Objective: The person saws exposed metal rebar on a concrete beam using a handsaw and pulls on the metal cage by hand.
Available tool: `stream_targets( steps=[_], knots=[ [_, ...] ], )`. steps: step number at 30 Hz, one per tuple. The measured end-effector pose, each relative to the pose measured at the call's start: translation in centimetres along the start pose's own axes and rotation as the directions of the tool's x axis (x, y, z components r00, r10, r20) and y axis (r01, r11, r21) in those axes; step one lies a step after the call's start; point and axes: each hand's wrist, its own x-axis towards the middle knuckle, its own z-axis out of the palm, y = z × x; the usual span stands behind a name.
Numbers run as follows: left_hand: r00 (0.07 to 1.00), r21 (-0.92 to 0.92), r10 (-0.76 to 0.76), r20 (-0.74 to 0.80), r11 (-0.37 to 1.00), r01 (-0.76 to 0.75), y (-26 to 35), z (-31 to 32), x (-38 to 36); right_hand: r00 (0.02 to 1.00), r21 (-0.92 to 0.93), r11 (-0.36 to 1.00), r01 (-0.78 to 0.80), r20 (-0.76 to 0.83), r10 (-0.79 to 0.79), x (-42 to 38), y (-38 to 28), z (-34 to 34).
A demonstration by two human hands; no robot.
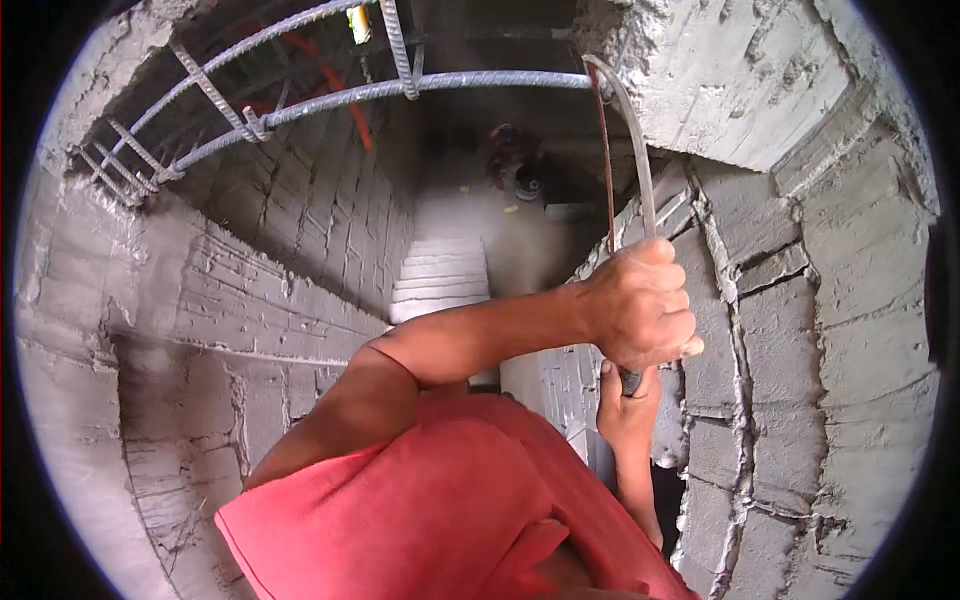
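A hacksaw (643,165) stands nearly upright on the right, its thin reddish blade on the left of the curved frame. My left hand (645,305) reaches across and is closed in a fist round the lower part of the saw. Just below it, my right hand (628,405) is wrapped about the dark handle end, partly hidden by the left fist. The saw's upper end overlaps the end of a ribbed rebar (500,80) beside a rough concrete block (740,80).
More rebar crosspieces (215,90) span the upper left opening. Far below are pale steps (440,270) and a person (510,150) near a dark round container (527,182). An orange-red strip (345,95) hangs behind the bars. Rough block walls (780,370) close in on both sides.
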Motion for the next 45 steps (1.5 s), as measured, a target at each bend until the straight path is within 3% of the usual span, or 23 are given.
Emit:
stream_targets(
  steps=[1, 3, 4, 7, 10, 12, 14, 16, 19, 22, 24, 26, 27, 29, 30, 32, 34, 37, 38, 40, 42, 43, 45],
  knots=[
    [0.999, 0.018, -0.035, 0.020, 0.999, 0.034, 0.0, -0.3, 0.1, 0.999, 0.008, 1.000, 0.006, 0.042, -0.007, 1.8, -0.4, 0.0],
    [0.985, 0.111, 0.142, 0.096, 0.982, -0.152, -5.7, -1.5, 2.1, 0.987, 0.050, 0.992, -0.118, 0.120, 0.111, 6.4, -0.9, 1.4],
    [0.991, 0.124, 0.135, 0.001, 0.983, -0.134, -8.3, -0.3, 2.2, 0.998, -0.009, 0.999, -0.033, 0.061, 0.033, 8.5, -0.7, 2.5],
    [0.995, 0.070, 0.087, 0.042, 0.994, -0.090, -6.0, -1.0, 2.2, 1.000, 0.096, 0.995, -0.018, 0.026, 0.016, 6.2, -0.8, 1.7],
    [0.998, -0.067, -0.059, 0.010, 0.996, 0.059, 0.7, 0.0, -0.4, 0.990, -0.097, 0.995, -0.002, 0.140, 0.016, 1.3, -1.1, -0.9],
    [0.997, -0.067, -0.030, 0.071, 0.997, 0.035, -0.2, -1.0, 0.2, 0.989, 0.050, 0.999, -0.017, 0.151, 0.009, 0.7, -1.3, -0.9],
    [0.988, 0.100, 0.146, 0.040, 0.984, -0.149, -5.9, -1.6, 1.9, 0.997, -0.006, 1.000, 0.025, 0.074, -0.025, 6.7, -1.3, 1.7],
    [0.995, 0.081, 0.062, 0.075, 0.994, -0.068, -9.3, -2.5, 2.9, 0.997, 0.116, 0.992, -0.042, 0.070, 0.034, 9.8, -3.5, 2.5],
    [0.986, 0.104, 0.162, 0.043, 0.981, -0.166, -7.5, -1.5, 2.4, 0.991, 0.135, 0.987, -0.087, 0.112, 0.072, 6.7, -2.8, 1.0],
    [0.998, -0.009, -0.055, 0.034, 0.998, 0.055, 0.9, 0.8, -0.5, 0.986, 0.013, 0.993, -0.119, 0.121, 0.116, 0.6, -2.8, -1.7],
    [0.999, -0.017, -0.034, 0.002, 0.999, 0.034, -0.7, -0.3, 0.6, 0.978, 0.015, 0.986, -0.164, 0.132, 0.161, 1.8, -3.3, -1.5],
    [0.990, 0.084, 0.134, -0.039, 0.988, -0.130, -6.7, -0.5, 1.4, 0.982, -0.039, 0.992, -0.119, 0.145, 0.124, 6.7, -1.1, 1.2],
    [0.988, 0.120, 0.123, 0.088, 0.984, -0.133, -8.5, -1.7, 2.4, 0.980, -0.040, 0.991, -0.129, 0.144, 0.134, 7.5, -1.2, 1.6],
    [0.993, 0.090, 0.092, 0.078, 0.991, -0.099, -7.4, -1.8, 3.1, 0.999, 0.145, 0.989, -0.039, -0.006, 0.040, 8.3, -1.9, 2.9],
    [0.991, 0.096, 0.112, 0.079, 0.988, -0.119, -6.2, -1.5, 2.6, 0.999, -0.021, 0.999, -0.034, -0.009, 0.034, 6.3, -1.0, 2.1],
    [1.000, -0.017, 0.025, 0.000, 1.000, -0.025, -0.9, -0.3, 0.6, 0.990, 0.032, 0.997, -0.075, 0.125, 0.071, 1.5, -0.9, -0.6],
    [0.994, -0.071, -0.072, 0.086, 0.994, 0.078, 1.1, -0.7, -0.3, 0.995, 0.016, 1.000, -0.024, 0.101, 0.022, 0.8, -0.8, -0.6],
    [0.984, 0.133, 0.152, 0.091, 0.978, -0.163, -6.1, -1.3, 2.1, 0.997, -0.035, 0.998, -0.047, 0.064, 0.050, 6.5, -0.9, 1.7],
    [0.982, 0.158, 0.181, 0.043, 0.970, -0.186, -8.8, -1.1, 2.9, 0.997, 0.133, 0.988, -0.073, 0.042, 0.068, 9.3, -1.9, 2.7],
    [0.995, 0.119, 0.084, 0.048, 0.989, -0.089, -8.4, -1.8, 3.2, 0.998, 0.129, 0.991, -0.029, 0.065, 0.021, 9.3, -1.9, 2.4],
    [0.991, 0.082, 0.118, 0.056, 0.989, -0.122, -5.1, -1.5, 2.0, 0.998, -0.083, 0.996, 0.024, 0.067, -0.018, 5.2, -1.6, 0.7],
    [0.998, 0.041, 0.061, -0.001, 0.997, -0.061, -2.4, -0.8, 0.7, 0.961, -0.029, 0.977, -0.212, 0.177, 0.214, 2.6, -2.4, -0.8],
    [0.999, -0.078, -0.049, -0.018, 0.996, 0.048, 0.4, -0.1, 0.1, 0.991, 0.002, 0.996, -0.087, 0.104, 0.086, 1.1, -2.9, -0.8]
  ],
)
